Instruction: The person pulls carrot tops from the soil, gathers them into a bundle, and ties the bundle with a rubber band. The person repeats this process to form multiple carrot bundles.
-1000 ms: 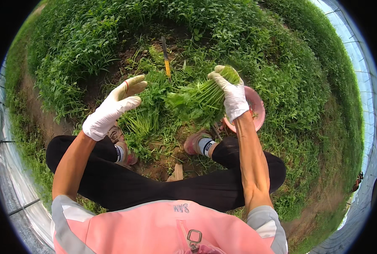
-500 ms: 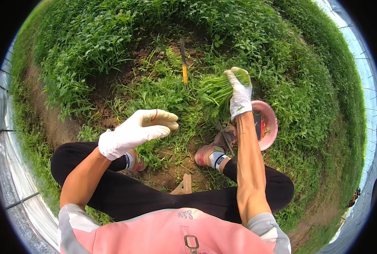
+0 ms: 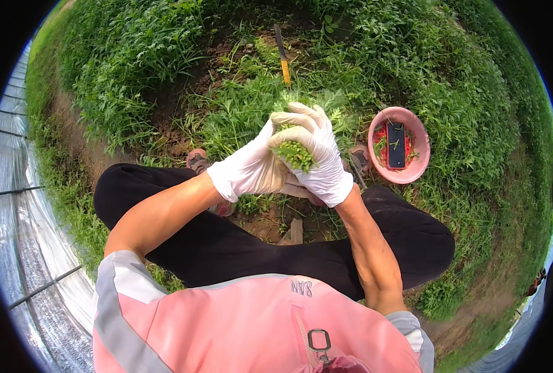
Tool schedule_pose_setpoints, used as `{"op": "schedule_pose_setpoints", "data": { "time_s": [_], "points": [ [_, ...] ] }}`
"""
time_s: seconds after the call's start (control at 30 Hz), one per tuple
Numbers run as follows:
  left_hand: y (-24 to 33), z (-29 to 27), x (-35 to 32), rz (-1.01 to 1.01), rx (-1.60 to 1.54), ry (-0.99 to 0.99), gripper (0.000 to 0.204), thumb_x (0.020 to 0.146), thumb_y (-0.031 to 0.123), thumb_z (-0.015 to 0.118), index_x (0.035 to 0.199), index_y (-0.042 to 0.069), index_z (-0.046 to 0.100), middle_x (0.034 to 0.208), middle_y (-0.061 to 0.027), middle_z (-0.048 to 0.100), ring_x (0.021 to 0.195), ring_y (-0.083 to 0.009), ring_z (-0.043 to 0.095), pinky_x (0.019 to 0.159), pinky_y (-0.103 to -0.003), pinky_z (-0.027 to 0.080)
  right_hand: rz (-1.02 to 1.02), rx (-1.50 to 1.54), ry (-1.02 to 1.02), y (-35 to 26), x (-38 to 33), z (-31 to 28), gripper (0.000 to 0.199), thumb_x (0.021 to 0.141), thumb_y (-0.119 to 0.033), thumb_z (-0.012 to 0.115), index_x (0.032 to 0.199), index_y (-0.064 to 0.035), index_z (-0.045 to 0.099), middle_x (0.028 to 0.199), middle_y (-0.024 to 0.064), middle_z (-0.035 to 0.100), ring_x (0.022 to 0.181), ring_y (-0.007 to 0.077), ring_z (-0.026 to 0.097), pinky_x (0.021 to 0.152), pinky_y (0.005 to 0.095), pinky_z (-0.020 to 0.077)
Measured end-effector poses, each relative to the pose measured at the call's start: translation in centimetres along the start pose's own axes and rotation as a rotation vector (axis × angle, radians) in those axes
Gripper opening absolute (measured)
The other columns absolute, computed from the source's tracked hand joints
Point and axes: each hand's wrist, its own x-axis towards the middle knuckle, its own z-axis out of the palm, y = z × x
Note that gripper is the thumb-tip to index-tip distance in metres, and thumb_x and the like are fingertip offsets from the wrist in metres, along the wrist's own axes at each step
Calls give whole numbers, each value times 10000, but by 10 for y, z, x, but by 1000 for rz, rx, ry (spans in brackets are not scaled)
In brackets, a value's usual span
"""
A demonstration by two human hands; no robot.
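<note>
In front of me both gloved hands are closed around a bunch of leafy greens, its cut stem ends turned toward me. My right hand wraps over the top and right side of the bunch. My left hand grips it from the left, and its fingers are partly hidden behind the stems and the other hand. Leaves of the bunch spread out beyond my fingers. Farther ahead a long-bladed knife with a yellow handle lies on the ground. Cut greens lie in a pile left of the bunch.
A pink basin stands at the right, holding a dark phone and something red. Tall green plants grow ahead and on both sides. A small wooden piece shows between my legs. Plastic sheeting runs along the left.
My right hand has brought the bunch left and toward me, turning its stem ends my way. My left hand has moved right and closed on it. The basin shows more fully.
</note>
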Motion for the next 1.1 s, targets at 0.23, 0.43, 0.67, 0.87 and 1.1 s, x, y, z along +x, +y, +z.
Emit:
{"op": "schedule_pose_setpoints", "data": {
  "time_s": [0.23,0.43,0.67,0.87,1.1],
  "points": [
    [-15,-7,-5,30,98,419,380,975,390,589,1275,160,549,1187,-65,626,961,-162,660,818,-490,542,59,-313,-134,-34,-29,10,467,525,-177,821,939,-328,668,1496,24,442,1420,373,278,1136,647,159],
    [0,-13,3,50,113,343,194,960,184,584,1109,62,600,999,-62,665,806,-137,664,688,-355,580,58,-351,-159,-40,-28,7,487,631,-369,824,1082,-270,670,1481,65,432,1408,366,281,1133,627,171],
    [18,-26,16,101,-199,157,174,919,34,590,1048,-79,563,980,-172,656,820,-233,687,719,-330,621,66,-260,182,-34,-45,16,613,666,-341,831,1223,-199,617,1266,74,514,1246,334,448,1076,519,316],
    [15,-26,21,91,-238,202,213,915,24,598,1107,-52,549,1018,-177,655,868,-268,691,742,-353,622,11,-363,231,-36,-34,10,335,699,-152,794,1016,-216,710,912,-14,598,919,251,564,837,404,414],
    [13,-33,23,151,-222,234,246,908,32,607,1122,-35,504,1008,-186,658,890,-288,687,807,-417,616,-22,-378,210,-42,-31,3,256,698,-51,783,913,-152,687,844,-5,611,822,243,588,719,377,438]
  ]
}}
